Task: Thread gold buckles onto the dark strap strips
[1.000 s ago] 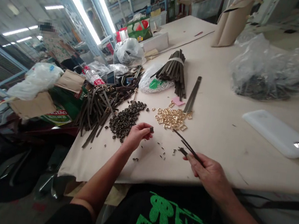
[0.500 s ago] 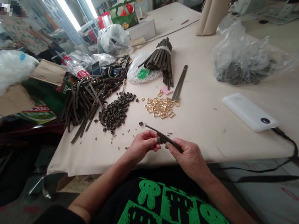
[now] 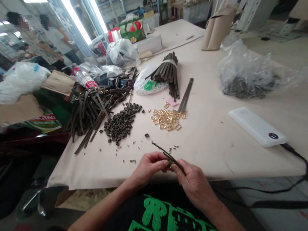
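Observation:
Near the table's front edge, my right hand is closed around a narrow dark strap, whose far end points up and to the left. My left hand meets it, thumb and fingers pinched on a small dark strap loop against the strap; the fingers mostly hide this loop. Beyond my hands lies a pile of gold rectangular buckles. To their left is a heap of small dark loops. One single loop sits apart, close to the strap's tip.
Finished-looking straps with buckles hang over the table's left edge. Behind the buckles are loose straps and a tied strap bundle. A white power bank with a cable and a clear plastic bag lie right. Two people stand far left.
The view has tilted up, so everything sits lower in the picture. My hands have drawn closer together on the strap, and the small loop in my left fingers is now more hidden.

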